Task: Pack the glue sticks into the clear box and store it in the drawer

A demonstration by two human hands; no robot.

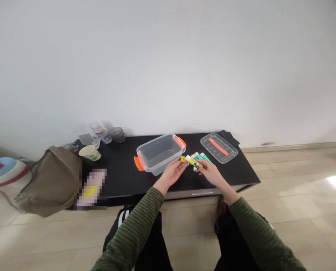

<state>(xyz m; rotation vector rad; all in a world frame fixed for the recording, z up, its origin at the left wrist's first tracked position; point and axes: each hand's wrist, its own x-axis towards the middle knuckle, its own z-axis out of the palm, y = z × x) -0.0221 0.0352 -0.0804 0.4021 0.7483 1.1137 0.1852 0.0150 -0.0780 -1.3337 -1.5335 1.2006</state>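
My right hand (210, 172) is closed around a yellow glue stick (195, 163), its white end pointing left. My left hand (172, 174) pinches a small yellow cap (183, 159) close to that white end; whether the two touch, I cannot tell. Just behind my right hand lie several green-and-white tubes (203, 156) in a row, partly covered by the fingers. A clear plastic box (156, 168) with orange clip handles stands uncovered beyond my left hand. Its clear lid (232, 147) with an orange handle lies flat to the right of the tubes.
The black cabinet top (122, 180) backs onto a white wall. At its left are a paper cup (89, 153), a white bottle (101, 132), a dark glass jar (117, 134) and a brown bag (53, 180). A black keypad-like object (230, 138) lies behind the lid.
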